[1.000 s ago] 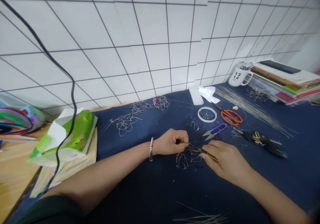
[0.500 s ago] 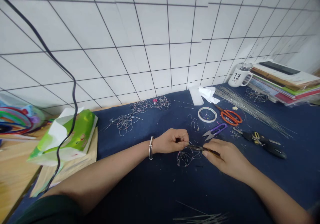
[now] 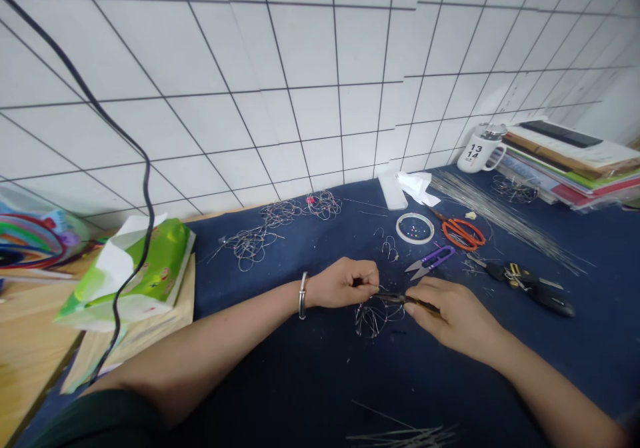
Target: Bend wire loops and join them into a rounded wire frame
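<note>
My left hand is closed in a pinch on a wire ornament of thin looped silver wire with small beads. The ornament hangs just below the fingertips, over the blue cloth. In my right hand is a pair of pliers, its jaws pointing left and meeting the wire right beside my left fingertips. Whether the jaws are clamped on the wire is too small to tell. Purple thread snips lie just beyond my right hand. A white ring-shaped dish with tiny beads sits behind them.
Orange-handled scissors, black-handled cutters and long straight wires lie to the right. Looped wire pieces rest near the wall. A green tissue pack is at left, a mug at back right. Loose wires lie in front.
</note>
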Demonstrator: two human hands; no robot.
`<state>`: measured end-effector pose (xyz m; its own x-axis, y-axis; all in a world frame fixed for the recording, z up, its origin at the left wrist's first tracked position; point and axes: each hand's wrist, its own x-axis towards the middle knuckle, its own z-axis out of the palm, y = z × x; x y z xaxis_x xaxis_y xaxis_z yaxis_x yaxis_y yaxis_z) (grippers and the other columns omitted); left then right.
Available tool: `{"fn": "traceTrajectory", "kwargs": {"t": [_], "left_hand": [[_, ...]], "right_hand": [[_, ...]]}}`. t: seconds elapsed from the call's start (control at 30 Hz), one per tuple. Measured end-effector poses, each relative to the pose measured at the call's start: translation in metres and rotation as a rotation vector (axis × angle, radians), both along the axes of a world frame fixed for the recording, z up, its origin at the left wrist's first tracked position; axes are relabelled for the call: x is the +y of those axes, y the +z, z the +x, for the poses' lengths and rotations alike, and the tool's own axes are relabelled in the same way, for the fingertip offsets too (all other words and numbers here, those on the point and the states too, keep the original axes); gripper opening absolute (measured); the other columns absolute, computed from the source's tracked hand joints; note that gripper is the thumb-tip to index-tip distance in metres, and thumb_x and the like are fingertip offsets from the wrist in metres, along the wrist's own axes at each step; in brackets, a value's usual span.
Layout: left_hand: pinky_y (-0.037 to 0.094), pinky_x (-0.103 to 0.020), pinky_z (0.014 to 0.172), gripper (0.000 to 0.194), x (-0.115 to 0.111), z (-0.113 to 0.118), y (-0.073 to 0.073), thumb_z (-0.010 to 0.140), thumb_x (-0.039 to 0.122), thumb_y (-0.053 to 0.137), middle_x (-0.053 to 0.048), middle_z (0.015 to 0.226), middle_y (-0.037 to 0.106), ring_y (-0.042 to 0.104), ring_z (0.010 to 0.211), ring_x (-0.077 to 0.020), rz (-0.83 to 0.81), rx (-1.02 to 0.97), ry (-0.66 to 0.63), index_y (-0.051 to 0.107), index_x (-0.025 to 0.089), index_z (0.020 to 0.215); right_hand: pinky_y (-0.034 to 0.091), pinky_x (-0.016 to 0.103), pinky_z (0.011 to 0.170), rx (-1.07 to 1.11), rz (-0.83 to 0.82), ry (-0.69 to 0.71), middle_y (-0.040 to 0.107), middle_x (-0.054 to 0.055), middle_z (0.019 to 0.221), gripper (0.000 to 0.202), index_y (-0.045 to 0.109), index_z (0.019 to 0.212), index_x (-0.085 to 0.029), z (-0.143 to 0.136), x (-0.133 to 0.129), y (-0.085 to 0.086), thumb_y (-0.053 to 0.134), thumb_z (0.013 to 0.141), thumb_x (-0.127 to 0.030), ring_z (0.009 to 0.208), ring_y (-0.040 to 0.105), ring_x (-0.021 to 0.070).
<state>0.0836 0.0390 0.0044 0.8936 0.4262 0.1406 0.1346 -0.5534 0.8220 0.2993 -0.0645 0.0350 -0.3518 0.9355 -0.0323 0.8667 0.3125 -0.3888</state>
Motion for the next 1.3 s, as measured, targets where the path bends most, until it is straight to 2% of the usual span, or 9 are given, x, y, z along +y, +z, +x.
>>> {"fn": "traceTrajectory", "kwargs": {"t": [0.4,0.67,1.07,1.3], "left_hand": [[0.031,-0.015,0.051,0.01,-0.0035,0.0022,0.0058,0.071,0.006,0.041,0.005,0.062,0.046,0.038,0.053,-0.0042,0.097,0.021,-0.078,0.046,0.014,0.07],[0.03,-0.015,0.052,0.011,-0.0047,0.0012,0.0068,0.067,0.005,0.041,0.005,0.062,0.044,0.037,0.054,-0.0042,0.061,0.042,-0.1,0.044,0.015,0.068],[0.032,-0.016,0.051,0.005,-0.0004,-0.0004,0.0021,0.073,0.012,0.045,0.003,0.062,0.046,0.038,0.054,-0.0046,-0.027,-0.003,0.002,0.044,0.014,0.07],[0.032,-0.016,0.051,0.004,0.0002,-0.0007,0.0022,0.074,0.013,0.046,0.004,0.06,0.045,0.038,0.053,-0.0044,-0.057,0.001,-0.011,0.044,0.014,0.07]], "right_hand": [[0.037,0.024,0.059,-0.002,0.029,0.036,0.055,0.002,0.071,0.022,0.062,0.086,-0.022,0.0015,-0.0011,0.001,0.043,0.084,-0.032,0.065,0.052,0.0124],[0.036,0.023,0.058,0.005,0.03,0.051,0.056,0.001,0.069,0.022,0.062,0.084,-0.022,0.0013,-0.0016,0.0027,0.042,0.084,-0.031,0.063,0.051,0.0117],[0.038,0.025,0.058,0.061,-0.029,0.001,0.057,0.0,0.071,0.023,0.061,0.083,-0.022,0.0037,0.0021,0.0049,0.04,0.085,-0.033,0.063,0.052,0.0122],[0.038,0.025,0.059,0.085,-0.044,0.022,0.058,0.0,0.072,0.022,0.061,0.085,-0.022,0.0047,0.003,0.0022,0.042,0.085,-0.032,0.063,0.052,0.0122]]}}
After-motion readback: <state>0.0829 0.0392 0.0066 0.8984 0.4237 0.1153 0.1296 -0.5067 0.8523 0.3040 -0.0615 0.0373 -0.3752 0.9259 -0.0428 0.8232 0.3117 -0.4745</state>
